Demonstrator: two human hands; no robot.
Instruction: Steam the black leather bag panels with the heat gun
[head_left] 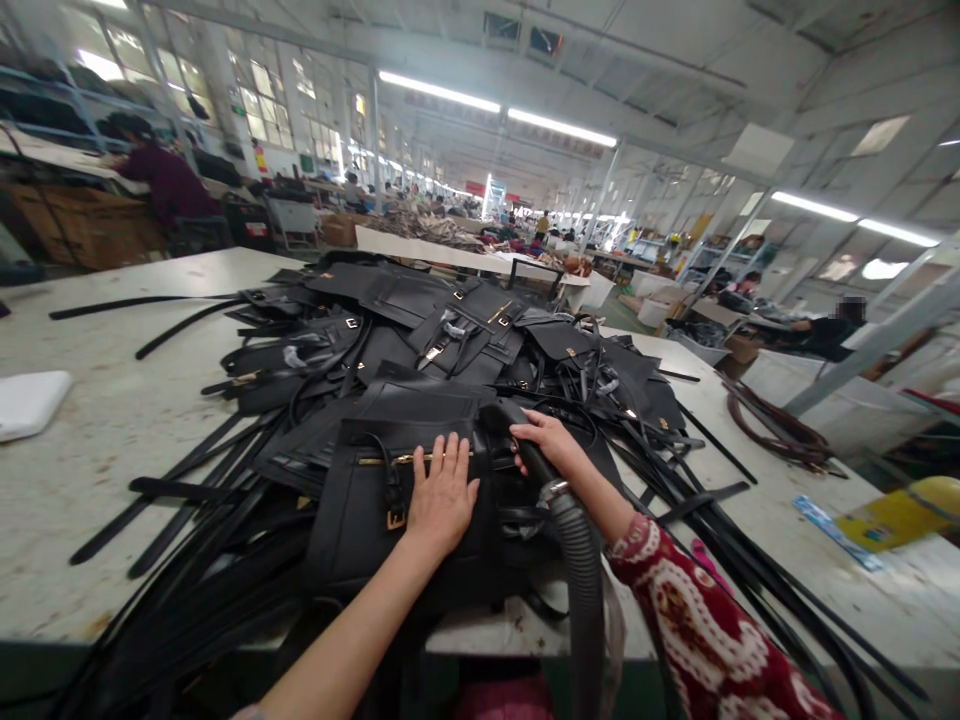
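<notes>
My left hand [444, 492] lies flat with fingers stretched on a black leather bag panel [349, 520], just below its gold zipper [375, 461]. A buckled strap [392, 485] with a gold buckle runs down the panel beside that hand. My right hand [551, 443] is wrapped round the black handle of a hose nozzle [534, 458]. From the handle a ribbed grey hose [579, 560] hangs down toward me over the table's front edge. The nozzle's head rests at or just above the panel's right part; whether it touches I cannot tell.
A heap of black bag parts [405, 300] with buckles covers the table's middle, and long straps [187, 500] trail off both sides. On the right lie a brown strap coil [776, 425] and a yellow bottle-like object [904, 515]. A white object [34, 403] sits left. People work farther back.
</notes>
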